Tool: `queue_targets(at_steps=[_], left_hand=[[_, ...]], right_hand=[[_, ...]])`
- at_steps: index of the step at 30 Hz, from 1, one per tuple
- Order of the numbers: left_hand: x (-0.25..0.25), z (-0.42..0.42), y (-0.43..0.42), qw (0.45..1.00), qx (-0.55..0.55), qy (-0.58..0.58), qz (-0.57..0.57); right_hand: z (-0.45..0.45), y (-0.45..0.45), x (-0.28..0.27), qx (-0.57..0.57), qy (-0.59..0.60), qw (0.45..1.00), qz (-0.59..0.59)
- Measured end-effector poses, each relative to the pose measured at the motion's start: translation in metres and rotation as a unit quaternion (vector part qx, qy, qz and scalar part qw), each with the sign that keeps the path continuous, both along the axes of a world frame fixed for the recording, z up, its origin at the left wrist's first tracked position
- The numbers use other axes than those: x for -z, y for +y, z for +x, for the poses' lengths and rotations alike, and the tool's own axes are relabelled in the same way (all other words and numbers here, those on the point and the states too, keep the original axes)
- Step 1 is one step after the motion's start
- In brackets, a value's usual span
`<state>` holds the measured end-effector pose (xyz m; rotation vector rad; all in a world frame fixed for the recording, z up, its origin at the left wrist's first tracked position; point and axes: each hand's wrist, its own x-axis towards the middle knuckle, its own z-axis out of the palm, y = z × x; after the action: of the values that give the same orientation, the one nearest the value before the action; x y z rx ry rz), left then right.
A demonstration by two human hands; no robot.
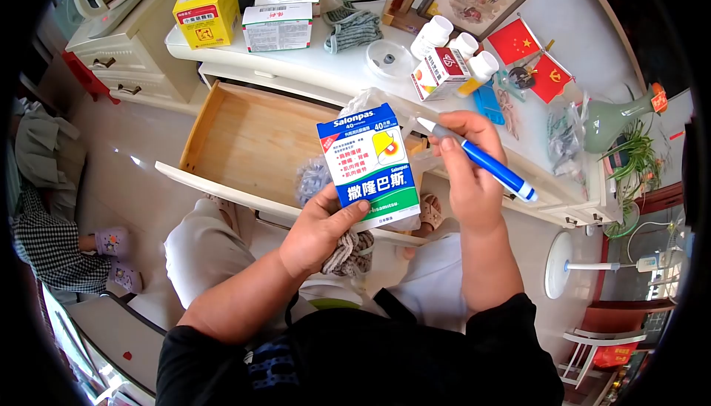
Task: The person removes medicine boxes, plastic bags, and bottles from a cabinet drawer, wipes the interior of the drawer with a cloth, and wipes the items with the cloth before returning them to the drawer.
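Blue, white and green card is filling the middle of the head view: the Salonpas box [368, 162] is tilting slightly above the front of the open drawer [244, 128], its printed face turned up. The left hand [318, 230] is pinching its lower left part, thumb lying across the front. The right hand [470, 165] is gripping a blue marker [502, 174], whose pale tip is pointing toward the box's upper right side, near but not touching; whether that tip is capped, I cannot tell. Because only the lower end is being supported, a firm push near the top could be twisting the box loose and dropping it. Behind, white bottles [435, 32] are standing close together on the table [337, 73]; a wide sweep of the right hand could be toppling them.
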<state>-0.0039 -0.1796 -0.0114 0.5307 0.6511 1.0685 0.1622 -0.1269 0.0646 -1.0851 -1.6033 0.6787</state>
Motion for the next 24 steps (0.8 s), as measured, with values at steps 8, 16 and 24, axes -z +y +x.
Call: queue_targets(at_steps=[8, 16, 24], left_hand=[[0.000, 0.005, -0.003, 1.000, 0.009, 0.012, -0.005], [0.004, 0.002, -0.003, 1.000, 0.009, 0.003, -0.013], [0.009, 0.000, -0.001, 0.998, 0.007, -0.022, -0.051]], right_hand=[[-0.009, -0.004, 0.003, -0.071, -0.162, 0.980, 0.093], [-0.012, 0.004, 0.015, -0.035, -0.193, 0.976, 0.097], [-0.005, 0.003, 0.004, 0.010, -0.197, 0.971, 0.134]])
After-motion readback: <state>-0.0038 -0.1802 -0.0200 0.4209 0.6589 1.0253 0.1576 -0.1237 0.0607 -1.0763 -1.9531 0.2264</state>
